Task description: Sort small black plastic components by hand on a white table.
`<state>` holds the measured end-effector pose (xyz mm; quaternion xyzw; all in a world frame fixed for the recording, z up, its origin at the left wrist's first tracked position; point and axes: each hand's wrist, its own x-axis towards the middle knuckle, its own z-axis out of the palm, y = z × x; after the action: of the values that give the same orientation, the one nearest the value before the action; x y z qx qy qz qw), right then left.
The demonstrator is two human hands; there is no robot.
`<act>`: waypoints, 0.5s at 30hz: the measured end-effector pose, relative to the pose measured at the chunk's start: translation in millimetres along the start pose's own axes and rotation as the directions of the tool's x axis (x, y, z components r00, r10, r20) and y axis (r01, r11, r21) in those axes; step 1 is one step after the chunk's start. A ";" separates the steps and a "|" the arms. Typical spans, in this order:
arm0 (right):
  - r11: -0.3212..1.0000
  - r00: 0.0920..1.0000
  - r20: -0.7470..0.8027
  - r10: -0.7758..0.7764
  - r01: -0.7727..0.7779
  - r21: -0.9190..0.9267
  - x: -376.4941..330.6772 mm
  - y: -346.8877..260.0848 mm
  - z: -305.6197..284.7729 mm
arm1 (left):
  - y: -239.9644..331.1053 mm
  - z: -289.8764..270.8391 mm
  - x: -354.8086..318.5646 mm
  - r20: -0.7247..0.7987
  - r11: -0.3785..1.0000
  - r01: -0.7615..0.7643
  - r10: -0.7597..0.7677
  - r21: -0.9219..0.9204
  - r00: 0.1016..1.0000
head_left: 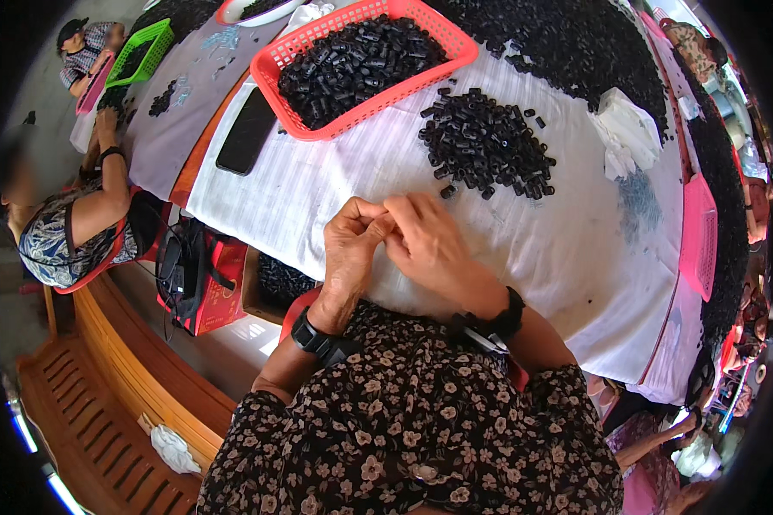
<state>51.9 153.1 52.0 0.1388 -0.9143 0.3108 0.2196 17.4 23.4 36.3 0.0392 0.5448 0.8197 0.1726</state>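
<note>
Floral sleeves framed both wrists, each with a dark band. Left hand (352, 249) and right hand (429, 245) met fingertip to fingertip just above the white-covered counter (335, 180), each grip pressed together, apparently on something too small to make out. A loose heap of small black pieces (487, 144) lay just beyond, close enough for easy picking. Farther off, a red basket (318, 124) kept more of them gathered, beside a dark phone (247, 130).
</note>
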 end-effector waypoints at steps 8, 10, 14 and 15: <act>0.882 0.982 -0.050 0.183 -0.142 0.449 -7.1 6.7 -13.3 | 2.7 1.2 -0.4 0.049 0.999 0.032 -0.033 0.020 0.998; 0.905 0.979 -0.120 0.163 -0.100 0.413 -6.9 7.8 -13.5 | 5.6 -1.6 -0.5 0.095 0.997 0.067 -0.071 0.042 0.993; 0.718 0.893 0.025 0.450 -0.378 0.584 -9.1 5.0 -14.5 | 0.7 -6.3 0.2 0.102 0.999 0.025 -0.028 0.030 0.994; 0.661 0.883 0.091 0.461 -0.410 0.628 -10.6 6.5 -14.2 | 0.6 -5.3 0.4 0.114 0.999 0.020 -0.024 0.036 0.993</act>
<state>63.0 168.3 53.5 -0.0305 -0.7533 0.6470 0.1138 15.5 18.7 34.7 0.0831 0.5487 0.8045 0.2117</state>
